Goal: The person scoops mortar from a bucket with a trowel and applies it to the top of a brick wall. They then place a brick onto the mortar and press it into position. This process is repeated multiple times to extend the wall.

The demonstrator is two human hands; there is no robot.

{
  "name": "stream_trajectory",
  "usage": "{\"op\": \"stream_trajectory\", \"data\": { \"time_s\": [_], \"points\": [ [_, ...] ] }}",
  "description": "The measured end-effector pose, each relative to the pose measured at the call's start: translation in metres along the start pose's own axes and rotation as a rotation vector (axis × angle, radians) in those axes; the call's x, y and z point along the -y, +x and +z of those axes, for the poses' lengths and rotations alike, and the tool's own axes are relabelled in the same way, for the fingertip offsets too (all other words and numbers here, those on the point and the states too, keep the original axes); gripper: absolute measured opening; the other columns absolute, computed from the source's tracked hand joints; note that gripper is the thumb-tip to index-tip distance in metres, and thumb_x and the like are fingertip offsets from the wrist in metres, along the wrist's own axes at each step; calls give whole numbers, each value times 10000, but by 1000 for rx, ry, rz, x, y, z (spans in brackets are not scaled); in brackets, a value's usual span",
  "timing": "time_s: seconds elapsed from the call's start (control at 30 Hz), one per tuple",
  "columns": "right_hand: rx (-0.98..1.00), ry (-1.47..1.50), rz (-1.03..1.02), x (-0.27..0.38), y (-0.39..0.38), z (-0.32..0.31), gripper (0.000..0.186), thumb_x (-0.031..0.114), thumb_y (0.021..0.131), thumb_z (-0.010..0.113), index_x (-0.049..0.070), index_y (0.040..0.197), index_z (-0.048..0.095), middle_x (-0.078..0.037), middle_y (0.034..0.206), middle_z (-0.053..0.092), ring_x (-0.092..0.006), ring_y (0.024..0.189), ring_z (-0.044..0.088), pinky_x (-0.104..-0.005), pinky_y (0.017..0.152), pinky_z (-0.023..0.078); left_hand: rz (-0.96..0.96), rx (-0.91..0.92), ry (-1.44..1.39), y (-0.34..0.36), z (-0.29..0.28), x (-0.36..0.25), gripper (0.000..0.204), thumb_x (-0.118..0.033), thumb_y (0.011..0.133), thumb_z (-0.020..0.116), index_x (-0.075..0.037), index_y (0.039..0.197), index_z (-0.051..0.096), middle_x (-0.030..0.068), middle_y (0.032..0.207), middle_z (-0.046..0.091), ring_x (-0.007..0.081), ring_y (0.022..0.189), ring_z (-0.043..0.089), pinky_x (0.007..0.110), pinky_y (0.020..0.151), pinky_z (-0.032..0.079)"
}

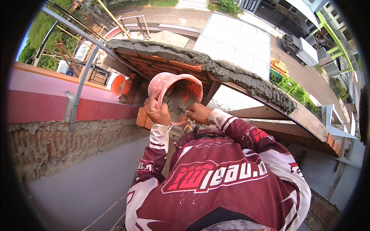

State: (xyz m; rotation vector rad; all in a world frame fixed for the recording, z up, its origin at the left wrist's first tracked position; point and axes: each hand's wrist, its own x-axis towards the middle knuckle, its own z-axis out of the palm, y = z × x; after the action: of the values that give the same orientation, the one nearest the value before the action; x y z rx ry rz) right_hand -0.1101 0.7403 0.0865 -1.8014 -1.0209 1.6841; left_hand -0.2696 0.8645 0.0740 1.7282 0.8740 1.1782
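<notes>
Gripping the rim of a pink plastic bucket, the left hand has its fingers curled tight over the near-left edge and tips the bucket so its mouth faces the person. The right hand is closed around the handle of a trowel, whose blade reaches into the bucket and sits in the grey mortar clinging to the inner wall. Both hands meet just below the bucket, the left at its lower left, the right at its lower right, and both forearms wear the sleeves of a maroon and white jersey.

Just beside the bucket's lower left, under the left hand, lie orange bricks. Left of the bucket and a little farther off, a smaller orange bucket lies on its side. Directly behind and above the bucket runs a course of red bricks capped with a thick wet mortar bed, which slants away to the right. Left of the bucket stands a red-painted wall with bare brickwork beneath it. Far beyond the bucket, well below, are a paved street and a parked vehicle.
</notes>
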Motion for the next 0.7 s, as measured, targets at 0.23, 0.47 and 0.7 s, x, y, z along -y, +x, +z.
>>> {"op": "stream_trajectory", "data": {
  "time_s": [0.23,0.47,0.7],
  "points": [
    [-241,-109,-507,-36,-14,-12,301,281,953,527,8,996,645,-132,801,664,-234,705,659,-385,577,506,40,-39,-38,-8,-10,-1,218,77,701,480,81,880,603,175,1280,656,165,1006,645,261,890,466],
    [-603,-947,-305,-35,-39,-36,449,166,927,498,1,1343,457,-195,1036,642,-350,866,683,-445,680,550,-7,-119,41,-16,34,-28,280,95,708,471,92,934,637,186,1240,671,203,1057,662,277,896,488],
    [-322,-806,-255,-89,16,15,307,204,935,537,-6,1156,570,-203,891,673,-356,715,662,-440,602,549,149,-96,88,-15,74,-21,137,115,697,491,61,797,569,187,1201,683,278,1087,651,345,942,478]
  ]
}}
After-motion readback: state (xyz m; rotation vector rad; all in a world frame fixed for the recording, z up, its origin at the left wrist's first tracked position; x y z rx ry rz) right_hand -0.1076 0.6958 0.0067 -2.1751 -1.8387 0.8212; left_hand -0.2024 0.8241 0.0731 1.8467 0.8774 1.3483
